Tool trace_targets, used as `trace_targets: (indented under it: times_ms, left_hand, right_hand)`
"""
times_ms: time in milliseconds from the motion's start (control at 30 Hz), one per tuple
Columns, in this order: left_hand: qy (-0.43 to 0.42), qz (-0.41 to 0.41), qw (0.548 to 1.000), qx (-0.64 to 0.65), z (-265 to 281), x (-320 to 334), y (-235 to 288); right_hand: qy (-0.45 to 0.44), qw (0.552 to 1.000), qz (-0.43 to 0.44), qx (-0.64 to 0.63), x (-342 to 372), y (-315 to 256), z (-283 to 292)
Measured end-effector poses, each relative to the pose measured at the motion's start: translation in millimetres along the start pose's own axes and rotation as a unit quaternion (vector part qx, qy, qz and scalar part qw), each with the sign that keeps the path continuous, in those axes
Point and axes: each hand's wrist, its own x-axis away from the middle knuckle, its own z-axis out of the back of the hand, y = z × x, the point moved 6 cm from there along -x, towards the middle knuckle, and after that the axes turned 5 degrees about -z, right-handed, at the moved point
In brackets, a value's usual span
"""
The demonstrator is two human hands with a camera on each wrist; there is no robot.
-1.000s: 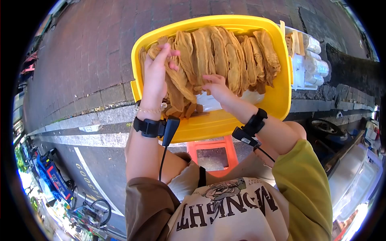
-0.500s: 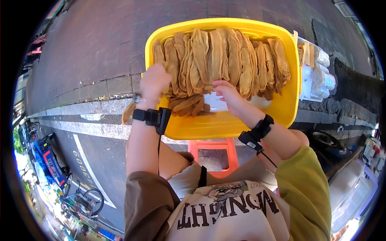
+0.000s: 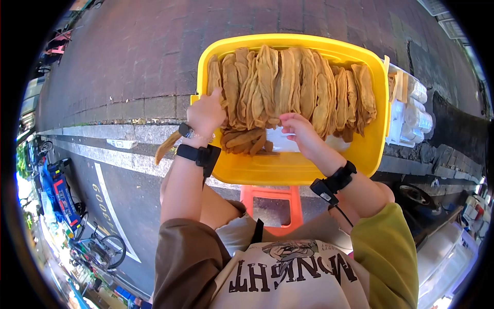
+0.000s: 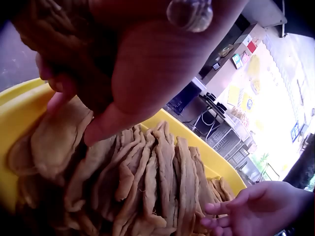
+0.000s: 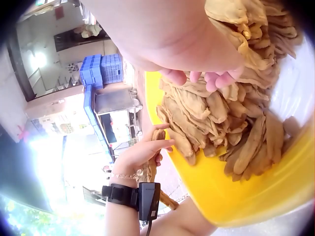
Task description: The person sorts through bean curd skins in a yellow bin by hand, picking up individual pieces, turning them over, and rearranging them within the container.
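Observation:
Long brown dried strips (image 3: 285, 82) stand packed side by side in a yellow bin (image 3: 288, 172), with shorter pieces (image 3: 244, 141) lying at its near left. The left hand (image 3: 206, 113) is at the bin's left rim. In the left wrist view that hand (image 4: 152, 69) grips a brown piece (image 4: 64, 44); its tail (image 3: 168, 148) hangs out past the wrist in the head view. The right hand (image 3: 307, 139) is at the near ends of the middle strips, its fingers loosely bent and holding nothing visible. Whether its fingertips touch the strips is unclear.
A white crate (image 3: 397, 121) with clear plastic-wrapped items adjoins the bin's right side. A red-orange stool (image 3: 296, 211) stands below the near rim, between the person's legs. Bare white lining (image 3: 282, 141) shows inside the bin.
From over the left strips, my left hand has come back to the left rim and now grips a piece. My right hand stays near the middle strips. The bin sits farther right in view.

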Motion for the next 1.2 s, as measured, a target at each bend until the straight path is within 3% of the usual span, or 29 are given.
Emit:
trace_targets:
  times_ms: [133, 200, 333, 433, 500, 533, 567, 600, 633, 667, 733, 767, 800, 833, 867, 900, 967, 1033, 1100, 1133, 1200]
  left_hand:
    - [0.065, 0.005, 0.998, 0.0, 10, 2, -9]
    - [0.089, -0.047, 0.995, -0.015, 6, 3, -3]
    - [0.028, -0.039, 0.999, 0.022, 1, -5, 1]
    - [0.109, -0.015, 0.99, 0.088, 22, -7, -6]
    - [0.122, -0.094, 0.906, 0.395, 25, -15, -11]
    - [0.017, -0.064, 0.808, 0.585, 38, -6, 4]
    - [0.016, -0.065, 0.807, 0.586, 46, -3, 9]
    - [-0.025, -0.071, 0.763, 0.642, 48, -1, 17]
    - [-0.065, -0.076, 0.713, 0.694, 47, 1, 24]
    - [-0.064, -0.075, 0.712, 0.696, 47, 3, 30]
    - [-0.098, -0.102, 0.655, 0.742, 47, 9, 51]
    - [-0.097, -0.101, 0.653, 0.744, 45, 11, 59]
    - [-0.103, -0.116, 0.6, 0.785, 46, 13, 70]
    - [-0.109, -0.131, 0.544, 0.822, 47, 16, 78]
    - [-0.117, -0.144, 0.525, 0.83, 50, 19, 82]
    - [-0.118, -0.143, 0.524, 0.832, 50, 20, 85]
    - [-0.061, -0.173, 0.515, 0.837, 57, 20, 87]
    - [-0.027, -0.172, 0.52, 0.837, 56, 16, 86]
    - [0.123, -0.193, 0.582, 0.78, 64, 16, 79]
    - [0.129, -0.198, 0.627, 0.743, 65, 20, 84]
    - [0.125, -0.237, 0.608, 0.748, 62, 24, 96]
  right_hand:
    - [-0.009, 1.0, 0.008, -0.005, -1, 0, 1]
    - [-0.009, 1.0, 0.004, -0.003, -2, 1, 1]
    - [-0.024, 1.0, -0.001, 0.0, -5, 5, 0]
    - [-0.03, 0.999, 0.018, 0.02, -3, -1, -3]
    - [-0.029, 0.998, 0.036, 0.039, 3, -9, -8]
    - [0.02, 0.96, 0.239, 0.147, 18, -38, -16]
    - [0.067, 0.867, 0.427, 0.249, 42, -61, -28]
    - [0.068, 0.867, 0.425, 0.25, 51, -71, -33]
    - [0.058, 0.833, 0.473, 0.282, 66, -86, -42]
    - [0.047, 0.795, 0.519, 0.311, 77, -96, -51]
    - [0.032, 0.786, 0.533, 0.311, 82, -103, -51]
    - [0.018, 0.777, 0.548, 0.309, 85, -105, -52]
    - [0.016, 0.777, 0.547, 0.312, 87, -105, -54]
    - [0.012, 0.822, 0.519, 0.234, 86, -105, -50]
    - [0.009, 0.86, 0.487, 0.155, 85, -105, -46]
    - [0.009, 0.86, 0.486, 0.156, 87, -108, -45]
    - [0.022, 0.879, 0.475, 0.031, 89, -119, -32]
    - [0.029, 0.867, 0.498, 0.016, 97, -129, -27]
    - [-0.038, 0.906, 0.414, 0.079, 95, -128, -36]
    - [-0.068, 0.904, 0.417, 0.069, 92, -123, -44]
    - [-0.071, 0.891, 0.431, 0.122, 88, -117, -50]
